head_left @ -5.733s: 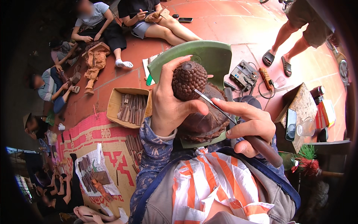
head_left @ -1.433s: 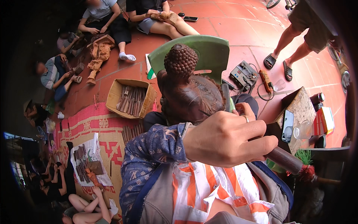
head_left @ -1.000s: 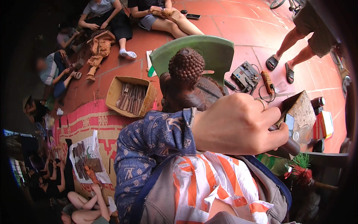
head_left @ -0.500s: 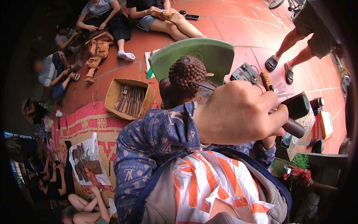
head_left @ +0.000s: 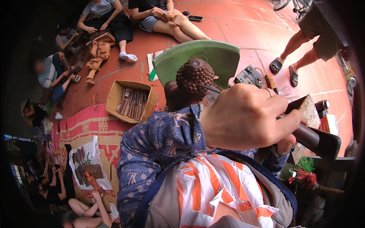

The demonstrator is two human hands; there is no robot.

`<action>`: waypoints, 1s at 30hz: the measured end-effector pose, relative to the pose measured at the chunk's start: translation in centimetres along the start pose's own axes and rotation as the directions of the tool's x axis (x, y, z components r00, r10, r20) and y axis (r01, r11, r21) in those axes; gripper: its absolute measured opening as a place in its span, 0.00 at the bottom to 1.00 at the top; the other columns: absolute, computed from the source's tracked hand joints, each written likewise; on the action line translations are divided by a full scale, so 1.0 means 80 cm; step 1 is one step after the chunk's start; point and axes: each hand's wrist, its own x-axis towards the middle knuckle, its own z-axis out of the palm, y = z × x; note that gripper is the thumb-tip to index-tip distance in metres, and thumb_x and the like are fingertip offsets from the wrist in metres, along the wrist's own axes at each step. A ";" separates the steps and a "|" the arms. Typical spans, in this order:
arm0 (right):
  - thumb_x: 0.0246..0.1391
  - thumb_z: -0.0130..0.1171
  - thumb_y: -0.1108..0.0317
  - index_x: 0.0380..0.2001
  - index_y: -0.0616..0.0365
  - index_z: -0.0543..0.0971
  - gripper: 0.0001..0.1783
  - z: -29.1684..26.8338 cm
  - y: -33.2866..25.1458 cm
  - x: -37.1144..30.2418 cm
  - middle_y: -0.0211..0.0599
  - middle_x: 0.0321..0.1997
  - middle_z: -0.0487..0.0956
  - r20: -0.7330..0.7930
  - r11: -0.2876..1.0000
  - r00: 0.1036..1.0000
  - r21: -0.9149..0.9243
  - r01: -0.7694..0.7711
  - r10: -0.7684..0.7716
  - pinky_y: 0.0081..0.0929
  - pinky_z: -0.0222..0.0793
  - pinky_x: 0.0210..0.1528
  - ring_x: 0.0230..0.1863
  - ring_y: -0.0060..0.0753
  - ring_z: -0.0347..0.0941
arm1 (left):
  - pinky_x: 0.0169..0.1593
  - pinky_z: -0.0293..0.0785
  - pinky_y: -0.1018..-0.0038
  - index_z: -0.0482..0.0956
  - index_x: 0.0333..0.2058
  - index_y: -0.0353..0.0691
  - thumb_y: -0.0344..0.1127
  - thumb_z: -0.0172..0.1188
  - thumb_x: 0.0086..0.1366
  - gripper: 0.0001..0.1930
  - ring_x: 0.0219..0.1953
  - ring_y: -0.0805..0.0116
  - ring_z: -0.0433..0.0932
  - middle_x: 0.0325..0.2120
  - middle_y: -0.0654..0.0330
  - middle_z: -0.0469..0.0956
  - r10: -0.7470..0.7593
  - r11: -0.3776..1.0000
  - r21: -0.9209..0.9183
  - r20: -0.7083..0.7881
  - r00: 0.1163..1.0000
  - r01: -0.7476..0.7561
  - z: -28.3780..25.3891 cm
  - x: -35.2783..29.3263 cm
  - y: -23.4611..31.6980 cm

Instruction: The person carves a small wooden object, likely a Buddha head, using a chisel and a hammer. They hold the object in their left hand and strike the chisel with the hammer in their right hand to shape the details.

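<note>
A dark brown wooden statue with a knobbly, curl-covered head (head_left: 194, 78) stands in front of a green plastic chair back (head_left: 224, 53). My left hand (head_left: 245, 117) is closed round a carving chisel (head_left: 306, 136), its thin dark blade reaching left to the side of the statue's head. The brown handle sticks out to the right of my fist. Beside the handle's end is the dark head of a mallet (head_left: 330, 145). My right hand (head_left: 286, 145), mostly hidden behind the left, is closed on the mallet, whose grip is out of sight.
A cardboard box (head_left: 154, 100) of chisels stands left, by a red patterned mat (head_left: 81, 123). More tools lie on white paper (head_left: 104, 180). A grey electrical box (head_left: 249, 75) and a person's sandalled feet (head_left: 285, 70) are at the right. Other people sit carving at the far left.
The mallet head has swung right and down, from above the chisel handle to beside its end. The statue's head appears slightly further right and lower; my left hand has shifted slightly.
</note>
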 end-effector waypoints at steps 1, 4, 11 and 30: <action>0.55 0.60 0.72 0.36 0.57 0.65 0.12 -0.002 0.000 0.002 0.31 0.27 0.68 0.000 0.998 1.000 -0.054 0.015 -0.015 0.26 0.62 0.41 0.30 0.23 0.64 | 0.20 0.71 0.72 0.74 0.28 0.39 0.46 0.62 0.54 0.15 0.17 0.67 0.76 0.17 0.62 0.70 -0.005 1.000 0.014 0.004 1.000 0.005 0.000 0.000 0.000; 0.54 0.60 0.73 0.36 0.58 0.65 0.13 0.001 -0.004 0.009 0.32 0.27 0.69 0.011 0.996 0.999 -0.067 0.051 -0.050 0.25 0.62 0.41 0.29 0.23 0.64 | 0.20 0.71 0.72 0.74 0.28 0.39 0.46 0.61 0.55 0.15 0.18 0.67 0.76 0.18 0.62 0.71 -0.009 1.000 0.030 0.001 1.000 0.008 0.004 -0.001 -0.002; 0.51 0.64 0.74 0.37 0.62 0.68 0.15 -0.013 0.012 -0.005 0.37 0.30 0.73 -0.039 0.984 0.995 -0.160 0.081 -0.088 0.24 0.65 0.39 0.32 0.26 0.69 | 0.21 0.72 0.72 0.74 0.29 0.38 0.46 0.62 0.55 0.15 0.19 0.67 0.77 0.20 0.61 0.71 -0.023 0.999 0.028 0.013 1.000 0.022 0.006 -0.002 -0.004; 0.50 0.67 0.64 0.40 0.56 0.67 0.21 -0.020 -0.007 0.003 0.34 0.32 0.71 0.142 0.967 0.988 -0.233 0.099 -0.067 0.28 0.64 0.42 0.33 0.24 0.66 | 0.24 0.67 0.78 0.81 0.28 0.38 0.37 0.61 0.46 0.12 0.25 0.73 0.72 0.21 0.65 0.71 0.222 0.975 0.068 -0.290 0.931 -0.211 0.013 -0.010 0.004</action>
